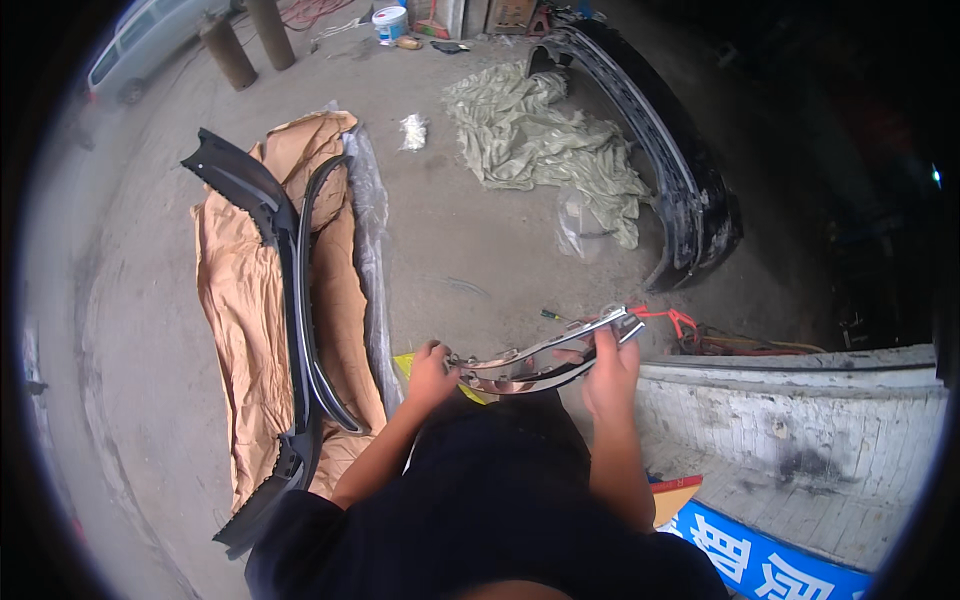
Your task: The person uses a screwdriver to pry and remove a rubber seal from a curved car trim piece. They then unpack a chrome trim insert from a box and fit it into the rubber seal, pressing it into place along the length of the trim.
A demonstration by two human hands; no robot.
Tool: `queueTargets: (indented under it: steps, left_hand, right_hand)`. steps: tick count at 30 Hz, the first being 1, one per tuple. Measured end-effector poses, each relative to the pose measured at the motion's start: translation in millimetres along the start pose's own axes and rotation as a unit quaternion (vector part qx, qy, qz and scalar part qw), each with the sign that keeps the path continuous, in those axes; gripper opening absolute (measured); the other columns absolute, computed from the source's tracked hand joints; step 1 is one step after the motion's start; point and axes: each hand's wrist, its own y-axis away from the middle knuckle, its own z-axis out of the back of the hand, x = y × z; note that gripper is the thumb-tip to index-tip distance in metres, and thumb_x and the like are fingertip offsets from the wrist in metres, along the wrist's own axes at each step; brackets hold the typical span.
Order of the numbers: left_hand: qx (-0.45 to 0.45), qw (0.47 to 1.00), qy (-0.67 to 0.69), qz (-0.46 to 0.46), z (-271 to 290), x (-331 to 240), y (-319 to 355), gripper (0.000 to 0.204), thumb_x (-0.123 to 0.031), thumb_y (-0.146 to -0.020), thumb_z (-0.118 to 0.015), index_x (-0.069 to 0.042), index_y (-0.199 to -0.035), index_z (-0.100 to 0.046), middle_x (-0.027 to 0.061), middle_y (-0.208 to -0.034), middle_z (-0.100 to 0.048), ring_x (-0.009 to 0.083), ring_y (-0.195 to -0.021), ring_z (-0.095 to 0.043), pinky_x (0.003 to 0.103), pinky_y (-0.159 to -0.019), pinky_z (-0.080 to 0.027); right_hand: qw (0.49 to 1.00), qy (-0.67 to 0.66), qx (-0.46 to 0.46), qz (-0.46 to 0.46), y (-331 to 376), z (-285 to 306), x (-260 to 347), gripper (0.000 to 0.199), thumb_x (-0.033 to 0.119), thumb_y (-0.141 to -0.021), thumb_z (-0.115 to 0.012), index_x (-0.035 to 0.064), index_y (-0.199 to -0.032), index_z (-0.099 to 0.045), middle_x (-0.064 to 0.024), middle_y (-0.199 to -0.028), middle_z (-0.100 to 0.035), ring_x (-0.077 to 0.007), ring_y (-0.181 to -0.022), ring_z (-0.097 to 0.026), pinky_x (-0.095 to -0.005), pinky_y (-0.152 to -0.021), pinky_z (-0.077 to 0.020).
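I hold a curved, shiny chrome trim piece (540, 381) in front of my body, low in the middle of the head view. It looks like car trim made of two strips that meet toward the ends. My left hand (430, 376) is closed round its left end. My right hand (609, 378) grips the right end, thumb on top. Beneath the left end, part of a yellow sheet (404, 366) shows. Just past the right end lie a red tool or strap (680, 321) and a small green-handled tool (551, 315) on the floor.
To the left, a long black bumper part (250, 177) and a thin curved strip (318, 350) lie on brown paper (240, 300). A black bumper (690, 165) stands at right beside a crumpled greenish sheet (510, 130). A white ledge (800, 400) is near right; gas cylinders (228, 55) stand far left.
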Motion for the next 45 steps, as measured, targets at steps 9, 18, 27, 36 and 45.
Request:
queueTargets:
  steps: [9,18,27,36,45]
  left_hand:
    - [0.14,0.965,0.188,0.117,27.9,-17.3,-61.5,0.037,-0.029,-0.098,-0.076,0.001,-0.096,-0.053,0.0227,-0.081,-0.07,0.0376,-0.074,-0.071,0.044,-0.067,-0.053]
    - [0.042,0.976,0.059,0.207,32.9,-79.7,-87.9,0.046,-0.034,-0.094,-0.08,0.002,-0.091,-0.052,0.0219,-0.072,-0.061,0.0335,-0.065,-0.061,0.044,-0.063,-0.049]
    - [-0.103,0.964,0.014,0.245,14.4,-159.9,-91.4,0.037,-0.02,-0.085,-0.087,0.001,-0.092,-0.057,0.0159,-0.074,-0.063,0.0249,-0.065,-0.061,0.039,-0.062,-0.049]
    - [-0.147,0.923,-0.014,0.356,-9.1,-213.5,-56.3,0.041,-0.024,-0.082,-0.084,-0.006,-0.114,-0.066,0.0183,-0.092,-0.07,0.0415,-0.086,-0.07,0.049,-0.075,-0.055]
    - [-0.145,0.922,-0.031,0.357,-9.9,-198.6,-44.9,0.027,-0.014,-0.083,-0.083,-0.005,-0.101,-0.065,0.0148,-0.095,-0.064,0.0388,-0.088,-0.066,0.047,-0.078,-0.053]
  right_hand:
    - [0.991,-0.108,-0.023,-0.072,-84.7,29.7,15.1,0.027,0.029,-0.11,-0.058,0.005,-0.121,-0.063,-0.012,-0.099,-0.072,-0.0264,-0.091,-0.071,-0.0487,-0.077,-0.0614]
    - [0.958,-0.214,0.117,-0.15,-209.0,62.5,-10.9,0.018,0.024,-0.105,-0.065,0.0063,-0.109,-0.065,-0.009,-0.093,-0.074,-0.0222,-0.081,-0.069,-0.039,-0.07,-0.0575]
    - [0.902,-0.235,0.175,-0.317,-326.0,99.4,-41.2,0.025,0.028,-0.103,-0.066,0.0105,-0.121,-0.067,-0.0074,-0.095,-0.073,-0.021,-0.08,-0.067,-0.0351,-0.071,-0.0554]
    - [0.836,-0.195,0.248,-0.449,-343.3,91.6,-66.8,0.031,0.027,-0.104,-0.064,0.0049,-0.124,-0.067,-0.0129,-0.112,-0.071,-0.0277,-0.1,-0.066,-0.0422,-0.092,-0.0529]
    - [0.821,-0.118,0.363,-0.425,-348.8,63.5,-86.3,0.038,0.03,-0.106,-0.061,0.0076,-0.136,-0.058,-0.0151,-0.132,-0.064,-0.0316,-0.125,-0.059,-0.0503,-0.109,-0.0477]
